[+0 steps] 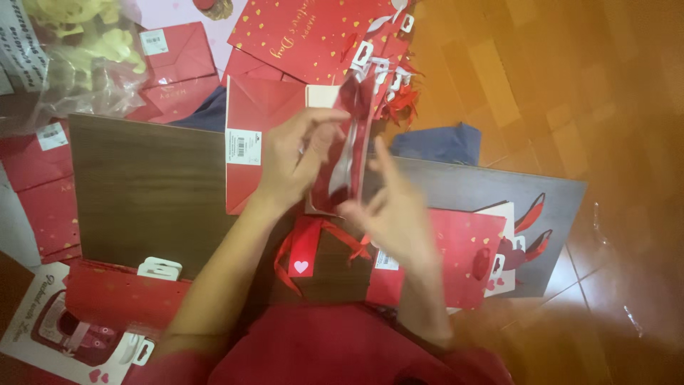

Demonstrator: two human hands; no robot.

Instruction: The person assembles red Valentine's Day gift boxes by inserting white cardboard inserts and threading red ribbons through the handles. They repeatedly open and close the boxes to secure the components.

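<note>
Two bare hands work one glossy red paper gift bag (342, 153) above the dark brown wooden board (142, 189).

Head view: left hand (292, 160) pinches the bag's upper edge, wrist bent; right hand (392, 210) touches its lower side, fingers spread, grip unclear. One flat red bag with ribbon (456, 260) lies on the board's near edge, and a stack of flat red bags (313, 32) lies beyond the board.

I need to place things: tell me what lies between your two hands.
In the head view, a red gift bag, partly folded, stands between the left hand and the right hand; both touch it.
</note>
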